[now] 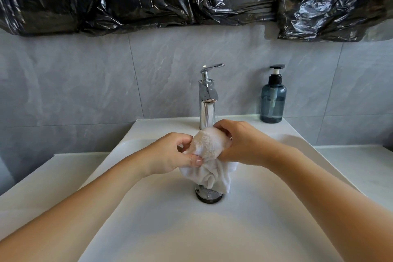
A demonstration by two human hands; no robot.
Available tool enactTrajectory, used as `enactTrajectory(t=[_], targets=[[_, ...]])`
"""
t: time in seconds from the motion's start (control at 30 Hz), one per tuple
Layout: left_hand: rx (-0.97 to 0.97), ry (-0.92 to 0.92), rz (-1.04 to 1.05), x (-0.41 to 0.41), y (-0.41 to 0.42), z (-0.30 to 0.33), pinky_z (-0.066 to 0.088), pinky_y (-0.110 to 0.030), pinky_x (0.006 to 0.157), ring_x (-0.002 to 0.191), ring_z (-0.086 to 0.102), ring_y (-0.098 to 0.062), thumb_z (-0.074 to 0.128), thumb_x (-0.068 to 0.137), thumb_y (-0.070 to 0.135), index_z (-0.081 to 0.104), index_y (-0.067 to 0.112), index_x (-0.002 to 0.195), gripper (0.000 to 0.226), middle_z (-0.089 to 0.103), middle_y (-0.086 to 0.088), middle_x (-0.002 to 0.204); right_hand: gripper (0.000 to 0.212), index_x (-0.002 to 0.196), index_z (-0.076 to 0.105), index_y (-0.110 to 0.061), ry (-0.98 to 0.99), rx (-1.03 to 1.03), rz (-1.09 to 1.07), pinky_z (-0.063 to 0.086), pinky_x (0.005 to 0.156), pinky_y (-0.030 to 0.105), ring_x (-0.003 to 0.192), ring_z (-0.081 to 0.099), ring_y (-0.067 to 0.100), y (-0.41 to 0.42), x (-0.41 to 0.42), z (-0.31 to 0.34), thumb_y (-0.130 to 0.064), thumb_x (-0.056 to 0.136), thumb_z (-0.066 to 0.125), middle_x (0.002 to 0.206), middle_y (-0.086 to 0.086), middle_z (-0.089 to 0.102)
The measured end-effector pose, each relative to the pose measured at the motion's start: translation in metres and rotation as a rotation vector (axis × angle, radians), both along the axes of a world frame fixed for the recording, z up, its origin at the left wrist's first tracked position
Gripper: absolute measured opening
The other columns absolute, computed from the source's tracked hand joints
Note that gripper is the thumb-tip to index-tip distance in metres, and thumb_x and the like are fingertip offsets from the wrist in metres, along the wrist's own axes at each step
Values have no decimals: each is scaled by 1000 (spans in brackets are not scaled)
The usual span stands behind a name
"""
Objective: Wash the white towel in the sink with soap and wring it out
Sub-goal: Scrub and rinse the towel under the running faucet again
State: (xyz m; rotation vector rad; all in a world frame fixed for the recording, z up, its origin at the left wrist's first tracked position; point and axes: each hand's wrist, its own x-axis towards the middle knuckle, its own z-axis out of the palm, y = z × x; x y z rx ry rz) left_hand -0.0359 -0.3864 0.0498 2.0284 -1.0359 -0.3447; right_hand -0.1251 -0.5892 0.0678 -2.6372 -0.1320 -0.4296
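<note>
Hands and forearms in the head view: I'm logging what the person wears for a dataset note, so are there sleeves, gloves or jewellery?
Both forearms are bare with no sleeves or gloves in view. The left hand has short, plain nails. The right hand shows a small glint at one finger, perhaps a ring, too small to tell. No watch or bracelet shows.

No text, brand or number can be read. The soap bottle (273, 100), at two o'clock from the sink (148, 208), shows no label; faint marks on the drain cap (209, 195) are too blurred to read.
</note>
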Motion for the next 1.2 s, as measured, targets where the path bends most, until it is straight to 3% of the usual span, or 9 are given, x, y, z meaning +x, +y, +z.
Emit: enactTrajectory(t=[0.37,0.73,1.07,1.2], targets=[[41,-88,28,6,-1,-6,40,-33,70,71,49,-11,78,64,55,64,3,86,58,54,2,75,49,115,59,-24,-37,-55,10,48,73,22,87,54,13,0,-1,2,-23,69,76,99,-8,61],[76,-114,57,5,0,-5,36,-32,65,65,44,-9,77,63,55,58,14,73,47,49,9,68,44,109,58,-22,-54,-74,19,49,73,27,85,54,15,2,-1,3,-21,68,75,95,-6,60],[109,-125,62,3,0,-3,33,-32,64,64,41,-10,76,58,59,53,10,71,55,44,9,66,45,108,57,-24,-33,-76,23,49,71,25,84,54,15,3,-2,4,-21,67,75,95,-7,59],[116,-149,65,2,0,-2,30,-32,62,61,37,-10,75,56,60,46,20,63,50,39,11,63,50,112,57,-23,-19,-65,32,52,76,29,88,56,15,4,-2,4,-20,66,76,99,-7,59]])
